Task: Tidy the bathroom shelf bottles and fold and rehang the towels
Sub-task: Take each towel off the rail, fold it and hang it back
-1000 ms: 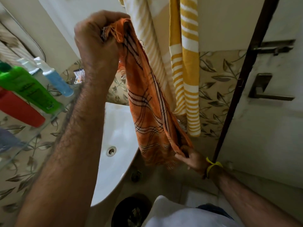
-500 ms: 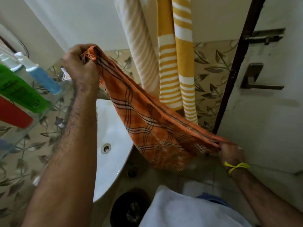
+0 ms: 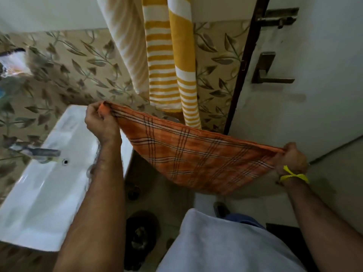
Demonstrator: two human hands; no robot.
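The left hand (image 3: 102,122) is clenched around one bunched end of an orange cotton towel with dark and white check lines (image 3: 198,160), its knuckles turned up above the far corner of a white ceramic washbasin (image 3: 49,193). The right hand (image 3: 291,160), with a yellow thread tied round its wrist (image 3: 292,176), is closed tight on the opposite end, lower and further to the right, in front of a pale grey door (image 3: 314,114). Between the two fists the towel is pulled out lengthwise in the air, its upper edge nearly taut and sloping down from left to right, while the rest of the cloth sags below in a shallow curve over the tiled floor (image 3: 172,199). It touches neither the basin nor the wall. Behind it, and just above its upper edge, a yellow and white striped towel (image 3: 170,61) hangs straight down against the wall, with a paler cream striped towel (image 3: 129,46) hanging just beside it on the left. The wall behind them is covered with beige tiles printed with brown leaves (image 3: 64,65). A dark metal lever handle (image 3: 269,73) and a bolt (image 3: 280,15) are fixed to the door, next to its dark brown frame edge (image 3: 245,65). A chrome tap (image 3: 37,152), blurred, stands on the basin's left side. At the far left edge some blurred things show, too smeared to make out.
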